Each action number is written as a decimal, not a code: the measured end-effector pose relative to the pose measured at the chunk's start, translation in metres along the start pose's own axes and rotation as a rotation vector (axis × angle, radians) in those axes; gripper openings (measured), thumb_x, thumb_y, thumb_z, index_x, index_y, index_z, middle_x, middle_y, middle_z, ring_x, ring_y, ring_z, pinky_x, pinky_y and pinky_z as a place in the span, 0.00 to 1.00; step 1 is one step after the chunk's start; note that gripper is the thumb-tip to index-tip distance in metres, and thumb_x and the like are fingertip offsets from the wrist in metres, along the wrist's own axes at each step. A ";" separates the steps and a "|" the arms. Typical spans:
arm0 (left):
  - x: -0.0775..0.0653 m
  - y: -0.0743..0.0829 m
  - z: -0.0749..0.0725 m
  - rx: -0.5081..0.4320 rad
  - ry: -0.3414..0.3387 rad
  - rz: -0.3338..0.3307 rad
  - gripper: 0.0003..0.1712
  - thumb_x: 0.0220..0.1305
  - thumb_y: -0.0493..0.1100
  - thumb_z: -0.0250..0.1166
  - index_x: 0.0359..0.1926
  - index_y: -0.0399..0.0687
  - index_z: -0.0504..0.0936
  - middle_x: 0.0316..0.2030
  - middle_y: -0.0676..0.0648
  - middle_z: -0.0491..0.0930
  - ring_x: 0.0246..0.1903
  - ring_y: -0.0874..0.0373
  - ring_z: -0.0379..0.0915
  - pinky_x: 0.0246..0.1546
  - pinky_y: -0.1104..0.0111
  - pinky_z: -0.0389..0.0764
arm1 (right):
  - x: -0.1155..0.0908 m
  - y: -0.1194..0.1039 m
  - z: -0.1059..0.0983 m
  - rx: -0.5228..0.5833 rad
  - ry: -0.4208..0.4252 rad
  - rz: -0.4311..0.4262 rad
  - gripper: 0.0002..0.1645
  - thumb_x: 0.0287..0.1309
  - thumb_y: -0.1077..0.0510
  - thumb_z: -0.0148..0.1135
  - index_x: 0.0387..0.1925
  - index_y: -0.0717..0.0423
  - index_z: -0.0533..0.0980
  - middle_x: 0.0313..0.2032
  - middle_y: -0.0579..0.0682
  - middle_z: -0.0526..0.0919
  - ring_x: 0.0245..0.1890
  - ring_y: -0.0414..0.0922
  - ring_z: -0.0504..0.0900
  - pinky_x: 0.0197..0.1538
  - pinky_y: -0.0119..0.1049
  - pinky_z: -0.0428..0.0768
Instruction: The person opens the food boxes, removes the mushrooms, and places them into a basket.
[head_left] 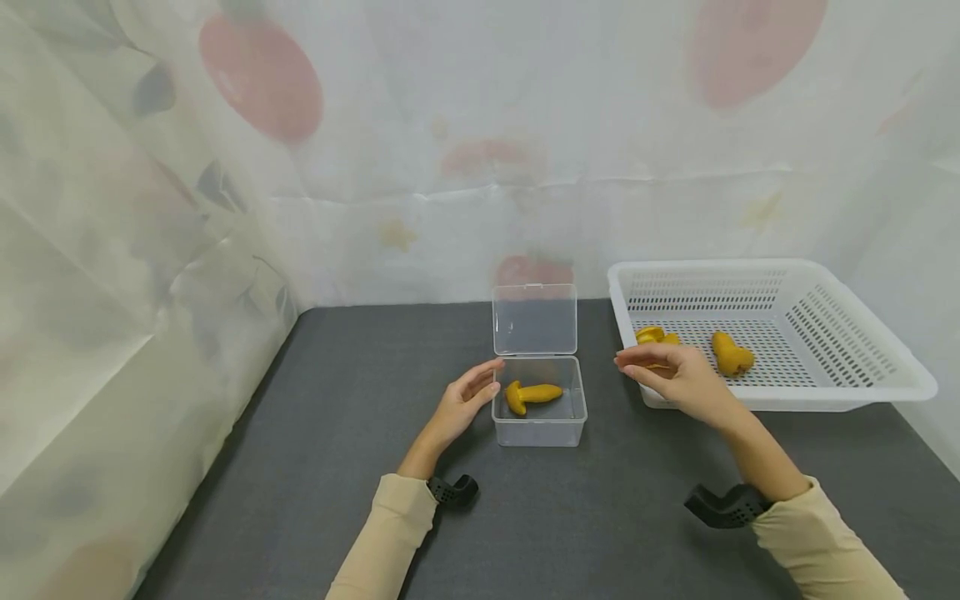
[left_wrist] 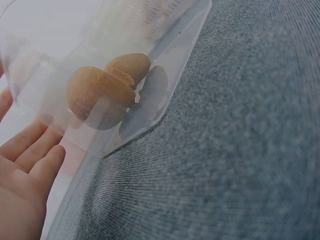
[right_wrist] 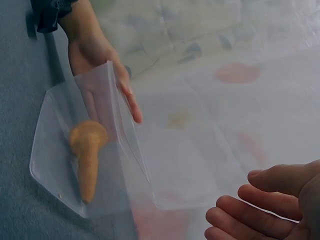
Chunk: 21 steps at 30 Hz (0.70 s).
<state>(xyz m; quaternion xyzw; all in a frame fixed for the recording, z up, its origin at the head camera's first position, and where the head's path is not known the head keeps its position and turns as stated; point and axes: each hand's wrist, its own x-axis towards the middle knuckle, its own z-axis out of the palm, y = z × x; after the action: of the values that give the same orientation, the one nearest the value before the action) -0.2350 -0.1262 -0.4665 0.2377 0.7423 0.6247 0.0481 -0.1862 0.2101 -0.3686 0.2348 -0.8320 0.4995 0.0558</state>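
A yellow mushroom (head_left: 534, 393) lies on its side in a small clear plastic box (head_left: 538, 433), whose hinged lid (head_left: 535, 321) stands raised at the back. My left hand (head_left: 459, 408) rests its fingertips at the box's left wall, fingers fairly straight. Over the left front edge of a white basket (head_left: 825, 400) hovers my right hand (head_left: 678, 379); the right wrist view shows nothing between its loosely bent fingers (right_wrist: 250, 217). Just behind that hand, yellow mushroom pieces (head_left: 651, 335) are partly hidden. Another yellow mushroom (head_left: 731, 354) lies farther right in the basket.
Dark grey cloth covers the table (head_left: 360, 375). A pale printed curtain (head_left: 420, 125) hangs along the back and sides. The perforated basket stands at the back right, a short gap away from the clear box.
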 end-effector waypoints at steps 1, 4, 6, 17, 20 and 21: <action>0.000 0.000 0.000 0.000 0.000 0.002 0.26 0.71 0.42 0.55 0.68 0.42 0.67 0.69 0.37 0.66 0.71 0.42 0.60 0.70 0.52 0.64 | 0.001 -0.001 0.002 0.002 -0.009 0.001 0.14 0.62 0.65 0.60 0.47 0.69 0.79 0.40 0.29 0.84 0.40 0.22 0.82 0.43 0.17 0.81; 0.000 0.000 0.000 0.001 -0.003 0.002 0.26 0.71 0.42 0.55 0.68 0.42 0.67 0.69 0.37 0.66 0.71 0.42 0.59 0.71 0.52 0.64 | 0.004 -0.003 0.009 0.002 -0.034 0.010 0.14 0.63 0.64 0.60 0.48 0.68 0.79 0.42 0.43 0.87 0.41 0.21 0.81 0.42 0.19 0.82; 0.000 0.000 0.000 0.000 -0.002 0.001 0.26 0.71 0.42 0.55 0.68 0.42 0.67 0.69 0.37 0.66 0.71 0.42 0.59 0.71 0.51 0.63 | 0.006 -0.003 0.014 -0.003 -0.051 0.019 0.15 0.63 0.62 0.60 0.49 0.67 0.79 0.44 0.55 0.87 0.42 0.21 0.81 0.43 0.19 0.82; 0.001 -0.001 0.000 0.003 0.006 0.013 0.25 0.71 0.40 0.55 0.67 0.41 0.67 0.68 0.36 0.67 0.70 0.42 0.60 0.71 0.52 0.63 | 0.018 -0.011 0.035 -0.029 -0.118 -0.007 0.15 0.63 0.62 0.59 0.50 0.65 0.79 0.46 0.64 0.85 0.42 0.27 0.83 0.45 0.22 0.83; 0.001 -0.001 0.000 -0.003 0.004 0.005 0.26 0.71 0.40 0.55 0.68 0.41 0.67 0.68 0.37 0.67 0.71 0.43 0.60 0.71 0.52 0.63 | 0.021 -0.014 0.040 -0.024 -0.147 0.003 0.16 0.64 0.62 0.59 0.51 0.65 0.79 0.47 0.63 0.86 0.44 0.36 0.86 0.46 0.23 0.83; 0.001 0.000 0.000 -0.003 0.002 0.002 0.26 0.71 0.40 0.55 0.68 0.41 0.67 0.68 0.37 0.66 0.71 0.43 0.60 0.71 0.52 0.62 | 0.022 -0.014 0.042 -0.023 -0.155 0.005 0.16 0.64 0.62 0.59 0.51 0.64 0.79 0.47 0.62 0.86 0.44 0.40 0.86 0.46 0.23 0.83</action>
<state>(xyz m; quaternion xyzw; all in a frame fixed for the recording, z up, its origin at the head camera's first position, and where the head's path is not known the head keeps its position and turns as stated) -0.2355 -0.1257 -0.4668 0.2379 0.7411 0.6261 0.0469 -0.1938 0.1608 -0.3708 0.2701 -0.8401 0.4703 -0.0073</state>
